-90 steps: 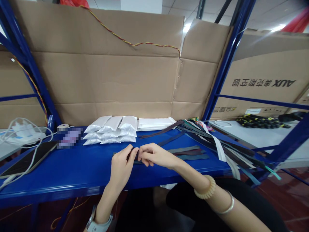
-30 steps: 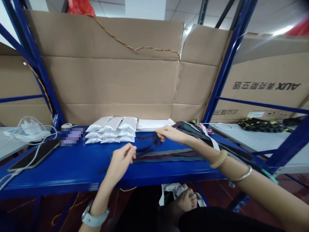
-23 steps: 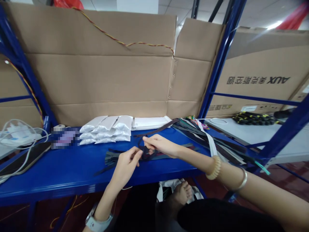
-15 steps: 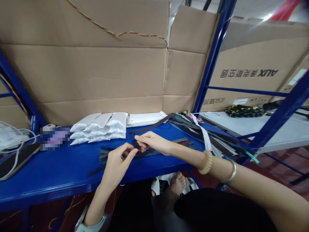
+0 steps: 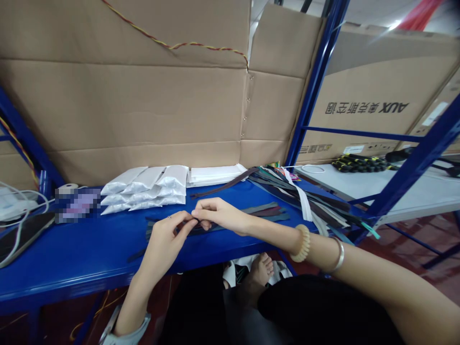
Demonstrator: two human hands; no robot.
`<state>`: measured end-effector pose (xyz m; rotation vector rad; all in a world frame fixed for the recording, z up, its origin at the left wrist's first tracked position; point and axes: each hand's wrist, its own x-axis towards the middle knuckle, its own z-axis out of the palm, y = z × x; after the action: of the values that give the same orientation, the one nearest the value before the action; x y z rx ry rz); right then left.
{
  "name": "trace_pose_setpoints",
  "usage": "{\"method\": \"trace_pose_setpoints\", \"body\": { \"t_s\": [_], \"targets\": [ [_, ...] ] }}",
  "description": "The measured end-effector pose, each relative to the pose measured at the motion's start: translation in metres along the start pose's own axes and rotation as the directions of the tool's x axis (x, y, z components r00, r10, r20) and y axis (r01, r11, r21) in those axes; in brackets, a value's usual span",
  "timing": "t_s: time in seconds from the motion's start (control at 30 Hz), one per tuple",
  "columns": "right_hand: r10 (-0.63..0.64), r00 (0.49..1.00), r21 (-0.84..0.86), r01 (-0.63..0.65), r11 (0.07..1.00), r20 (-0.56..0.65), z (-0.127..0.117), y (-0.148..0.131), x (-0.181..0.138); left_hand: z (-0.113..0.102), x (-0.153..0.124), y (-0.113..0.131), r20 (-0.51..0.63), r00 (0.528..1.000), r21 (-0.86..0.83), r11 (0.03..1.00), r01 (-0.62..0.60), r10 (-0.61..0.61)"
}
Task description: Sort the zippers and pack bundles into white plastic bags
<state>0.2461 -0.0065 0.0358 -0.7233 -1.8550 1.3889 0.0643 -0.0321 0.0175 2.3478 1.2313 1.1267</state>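
Note:
Over the front part of the blue table point(image 5: 89, 254), my left hand point(image 5: 167, 239) pinches with thumb and forefinger. My right hand point(image 5: 219, 215) meets it at the fingertips, its fingers curled in a pinch as well. A small dark bit, apparently the end of a zipper, shows between the fingertips; most of it is hidden. Beneath both hands lies a row of dark zippers point(image 5: 258, 211) in grey, teal and maroon. A larger bunch of loose zippers point(image 5: 298, 191), with a white one across it, lies to the right.
Stacked silvery-white packets point(image 5: 143, 187) stand behind my left hand, beside flat white bags point(image 5: 215, 175). A cardboard sheet point(image 5: 151, 105) closes the back. At the far left are a white cable point(image 5: 21, 235) and a tape roll point(image 5: 66, 189). A blue post point(image 5: 318, 81) rises at the right.
My hands have drawn closer, and their fingertips now meet around the small dark piece. The view has shifted slightly.

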Motion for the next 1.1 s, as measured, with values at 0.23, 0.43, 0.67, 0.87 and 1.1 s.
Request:
{"method": "trace_pose_setpoints", "body": {
  "t_s": [0.23, 0.43, 0.67, 0.87, 1.1],
  "targets": [
    [0.056, 0.998, 0.098, -0.057, 0.994, 0.011, -0.005, 0.0, -0.002, 0.002, -0.003, -0.009, -0.031, 0.997, 0.142, 0.987, -0.071, 0.076],
    [0.041, 0.987, -0.012, -0.04, 0.999, 0.156, -0.007, 0.008, 0.0, -0.006, -0.006, -0.021, 0.175, 0.96, 0.298, 0.917, -0.265, 0.221],
    [0.058, 0.965, -0.098, -0.033, 0.995, 0.257, -0.016, -0.002, 0.0, -0.007, -0.006, -0.023, 0.205, 0.94, 0.296, 0.899, -0.324, 0.272],
    [0.174, 0.958, -0.147, -0.143, 0.979, 0.227, -0.019, -0.008, -0.002, 0.001, -0.003, -0.02, 0.248, 0.923, 0.26, 0.898, -0.356, 0.294],
    [0.157, 0.983, -0.29, -0.123, 0.949, 0.096, -0.044, -0.022, 0.003, -0.023, 0.0, -0.048, 0.183, 0.964, 0.391, 0.886, -0.25, 0.192]
  ]
}}
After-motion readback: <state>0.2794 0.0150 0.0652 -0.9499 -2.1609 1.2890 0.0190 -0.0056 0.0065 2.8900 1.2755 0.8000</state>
